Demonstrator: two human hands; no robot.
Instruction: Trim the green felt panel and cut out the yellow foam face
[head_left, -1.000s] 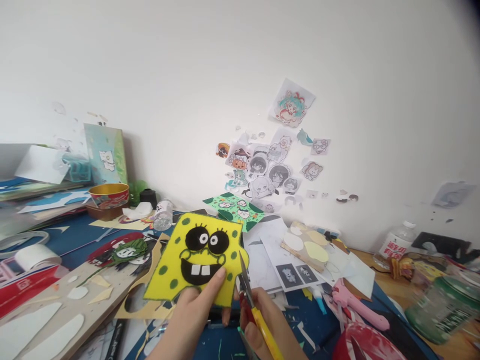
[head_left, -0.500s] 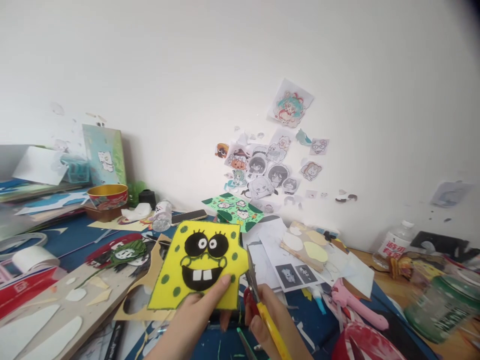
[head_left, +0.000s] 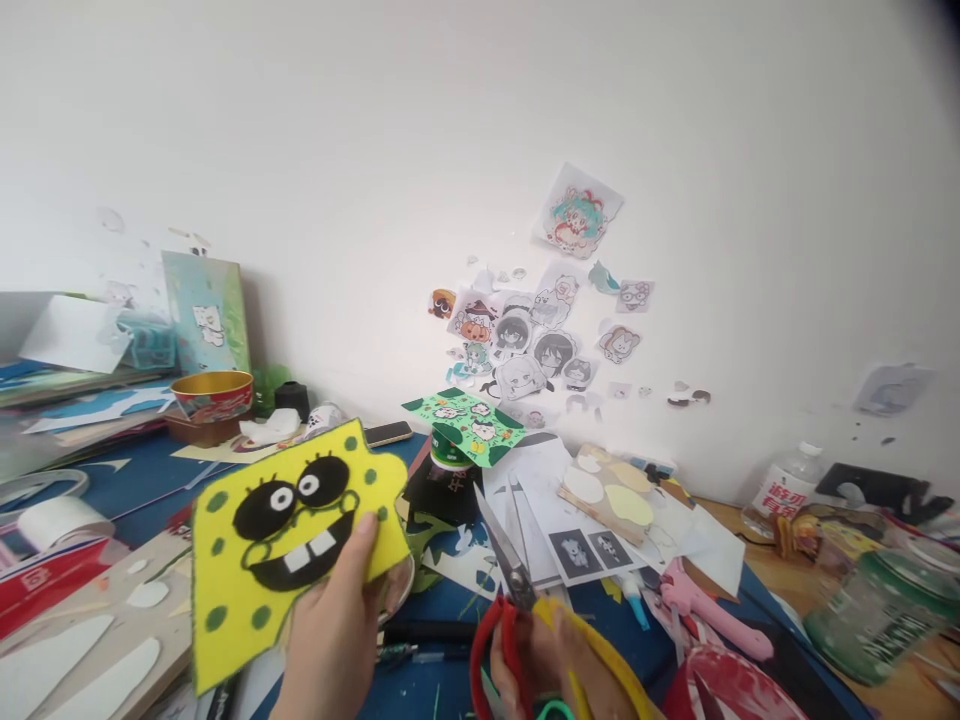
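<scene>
My left hand [head_left: 337, 615] pinches a yellow felt cartoon face [head_left: 289, 540] with green spots, round white eyes on black patches and a toothy black mouth. The thumb lies on its front near the right edge, and the piece tilts to the left. In my right hand [head_left: 577, 660] are scissors [head_left: 517, 590] with one red and one yellow handle. Their blades stand slightly apart and point up and away, clear of the felt. Below the right hand, a green loop [head_left: 555, 710] shows partly at the frame's bottom edge.
Paper sheets [head_left: 525, 500] and cut scraps cover the blue desk. To the right are a pink glue gun [head_left: 716, 610], a red bowl [head_left: 739, 685], a green-lidded jar [head_left: 881, 615] and a bottle [head_left: 784, 490]. A board [head_left: 112, 650] with white cutouts lies left.
The felt face has swung left and tilted away from the scissors. The scissors, earlier at its right edge, are now apart from it, with their handles spread wider.
</scene>
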